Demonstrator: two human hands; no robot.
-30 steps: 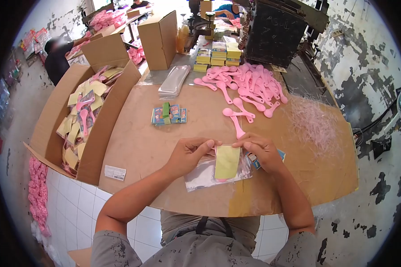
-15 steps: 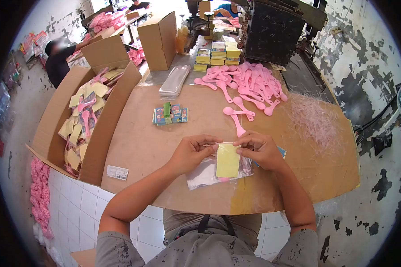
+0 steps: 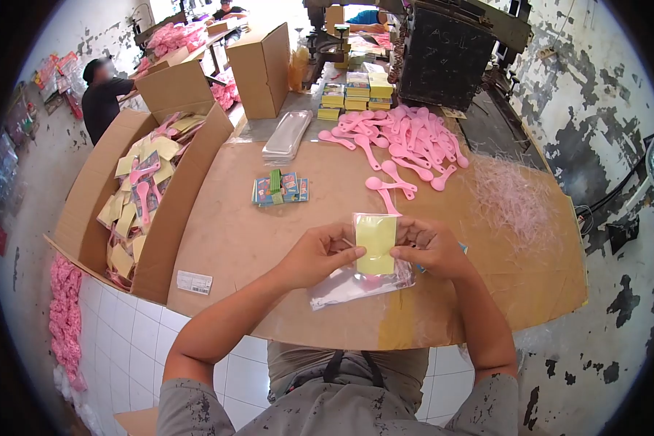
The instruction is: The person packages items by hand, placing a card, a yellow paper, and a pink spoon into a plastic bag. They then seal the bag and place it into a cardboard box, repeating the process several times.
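Between my hands is a clear plastic bag (image 3: 363, 218) with a pale yellow card (image 3: 376, 240) inside it. Something pink shows below the card. My left hand (image 3: 320, 254) grips the bag's left side, thumb on the front. On the opposite edge, my right hand (image 3: 432, 251) pinches the bag the same way, its fingers behind. Flat clear bags (image 3: 330, 292) lie on the table beneath the held one. Just beyond my hands are a few loose pink spoons (image 3: 385, 190). A blue-edged item beside my right hand is mostly covered.
A cardboard box (image 3: 185, 189) of packed bags stands left. Farther back are a spoon pile (image 3: 418, 138), clear packets (image 3: 287, 134), banded cards (image 3: 280, 189) and yellow card stacks (image 3: 357, 91). Shredded strands (image 3: 512, 196) lie right. A co-worker (image 3: 103, 102) stands back left.
Both hands have slid from the bag's top edge down to its sides, thumbs now on the front. The bag and yellow card sit slightly higher. The co-worker has straightened up.
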